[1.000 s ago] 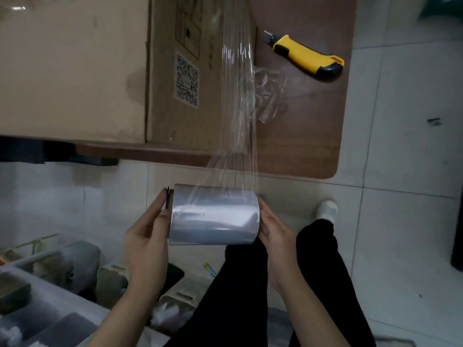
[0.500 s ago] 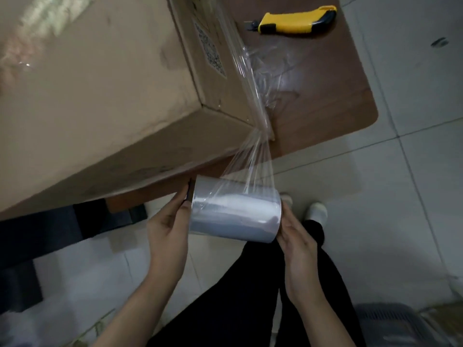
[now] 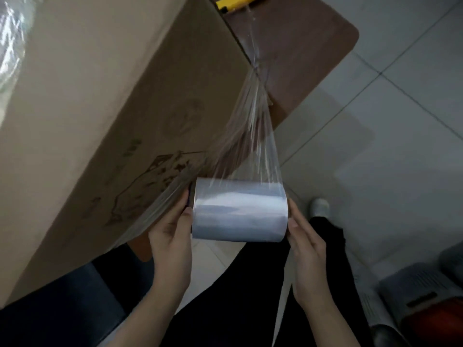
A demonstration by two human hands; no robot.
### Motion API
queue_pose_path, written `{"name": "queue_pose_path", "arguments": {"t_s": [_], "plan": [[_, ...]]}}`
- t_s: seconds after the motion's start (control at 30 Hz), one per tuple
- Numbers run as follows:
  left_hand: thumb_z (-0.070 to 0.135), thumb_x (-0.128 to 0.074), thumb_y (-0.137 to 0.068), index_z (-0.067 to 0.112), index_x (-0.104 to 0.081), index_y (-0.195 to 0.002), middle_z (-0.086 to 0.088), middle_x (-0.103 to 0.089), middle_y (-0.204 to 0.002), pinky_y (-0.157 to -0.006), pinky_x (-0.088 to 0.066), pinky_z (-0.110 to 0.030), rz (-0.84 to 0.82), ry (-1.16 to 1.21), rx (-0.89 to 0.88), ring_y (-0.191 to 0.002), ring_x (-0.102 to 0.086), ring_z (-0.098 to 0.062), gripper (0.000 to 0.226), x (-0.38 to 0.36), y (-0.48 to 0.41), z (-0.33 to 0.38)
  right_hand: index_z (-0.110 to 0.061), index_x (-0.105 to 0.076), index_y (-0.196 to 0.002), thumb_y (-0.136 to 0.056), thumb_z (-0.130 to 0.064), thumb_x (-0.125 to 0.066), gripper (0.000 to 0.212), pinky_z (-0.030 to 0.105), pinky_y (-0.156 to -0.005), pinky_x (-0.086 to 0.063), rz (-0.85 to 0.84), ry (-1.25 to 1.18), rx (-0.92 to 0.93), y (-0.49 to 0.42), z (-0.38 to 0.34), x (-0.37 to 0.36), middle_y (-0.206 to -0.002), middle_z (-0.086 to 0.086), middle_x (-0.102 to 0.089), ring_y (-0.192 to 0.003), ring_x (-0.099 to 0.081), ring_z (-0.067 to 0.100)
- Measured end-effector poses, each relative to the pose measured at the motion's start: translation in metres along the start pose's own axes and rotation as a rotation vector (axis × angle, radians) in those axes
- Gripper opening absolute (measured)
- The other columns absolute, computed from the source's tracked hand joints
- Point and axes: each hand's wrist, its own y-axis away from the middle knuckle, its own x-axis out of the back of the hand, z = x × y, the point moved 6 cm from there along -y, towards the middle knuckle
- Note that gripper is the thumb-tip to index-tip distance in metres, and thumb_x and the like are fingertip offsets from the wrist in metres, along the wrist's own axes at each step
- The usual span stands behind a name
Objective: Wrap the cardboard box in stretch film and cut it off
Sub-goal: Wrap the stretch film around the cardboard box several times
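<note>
The stretch film roll [image 3: 240, 212] looks shiny grey, pinched end to end between left hand [image 3: 170, 236] and right hand [image 3: 307, 249]. Clear wrinkly film [image 3: 250, 131] stretches up from it onto the cardboard box [image 3: 105, 116] corner above the hands.

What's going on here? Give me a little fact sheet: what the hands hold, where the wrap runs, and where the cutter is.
left hand: pressed on the left end of the film roll
right hand: pressed on the right end
film roll: held level in front of the cardboard box, off the table
stretch film: runs taut from the roll up to the box corner
cardboard box: on the brown table
yellow cutter: on the table behind the box, untouched
</note>
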Motion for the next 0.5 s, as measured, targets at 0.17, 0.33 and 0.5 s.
{"name": "queue_pose_path", "arguments": {"t_s": [0.17, 0.33, 0.5], "plan": [[0.018, -0.055, -0.089, 0.035, -0.074, -0.100, 0.009, -0.070, -0.116, -0.105, -0.042, -0.053, -0.001, -0.031, -0.069, -0.114, -0.062, -0.013, 0.028, 0.041, 0.010, -0.010, -0.028, -0.066, -0.119, -0.089, -0.022, -0.057, 0.032, 0.040, -0.113, -0.035, 0.034, -0.087, -0.019, 0.029, 0.048, -0.018, -0.133, -0.006, -0.062, -0.128, -0.052, 0.010], [0.004, -0.051, -0.094, 0.031, -0.070, -0.106, 0.015, -0.069, -0.115, -0.108, -0.039, -0.047, -0.082, -0.109, -0.174, -0.118, -0.059, -0.013, 0.036, 0.079, 0.011, -0.027, -0.030, -0.065, -0.117, -0.096, -0.012, -0.050, 0.032, 0.042, -0.114, -0.035, 0.095, -0.144, 0.003, 0.056, 0.085, -0.033, -0.133, -0.004, -0.062, -0.127, -0.053, 0.009], [-0.001, -0.048, -0.095, 0.029, -0.067, -0.108, 0.021, -0.067, -0.112, -0.076, -0.048, -0.007, -0.202, -0.107, -0.184, -0.105, -0.060, 0.007, 0.038, 0.110, -0.003, -0.049, -0.029, -0.064, -0.119, -0.096, -0.014, -0.049, 0.031, 0.037, -0.112, -0.038, 0.175, -0.186, 0.055, 0.079, 0.139, -0.052, -0.131, -0.008, -0.062, -0.126, -0.053, 0.005]]}}
